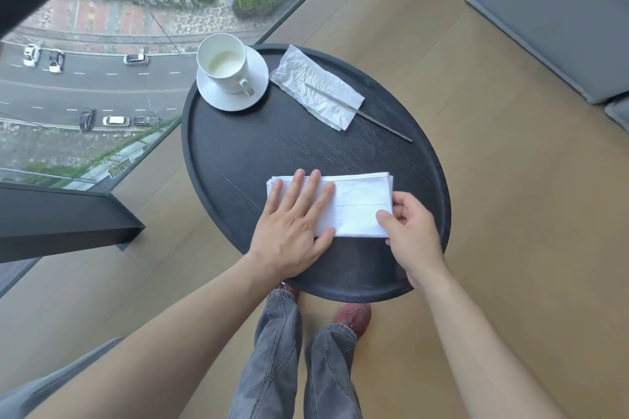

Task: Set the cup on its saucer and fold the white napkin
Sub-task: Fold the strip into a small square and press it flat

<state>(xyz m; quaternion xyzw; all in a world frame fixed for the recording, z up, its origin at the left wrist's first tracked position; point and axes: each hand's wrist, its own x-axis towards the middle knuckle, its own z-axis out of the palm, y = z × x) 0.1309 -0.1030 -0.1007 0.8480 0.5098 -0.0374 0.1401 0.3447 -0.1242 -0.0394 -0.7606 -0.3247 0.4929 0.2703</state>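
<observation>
White napkin (357, 207) half-folded: our left hand (292, 231) pins it flat, right hand (412, 231) seemingly pinches its edge; next, fold across.

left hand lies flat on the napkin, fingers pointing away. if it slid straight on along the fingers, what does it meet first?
Past the white napkin, the left hand would cross bare black tray table; probably first the crumpled wrapper with the metal stick, though direction is uncertain.

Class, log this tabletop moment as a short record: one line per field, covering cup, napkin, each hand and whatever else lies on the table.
cup: upright on saucer
napkin: folded, flat on table
left hand: flat, pressing napkin
right hand: pinching napkin's right edge
plastic wrapper: beside saucer
metal stick: partly under wrapper
</observation>
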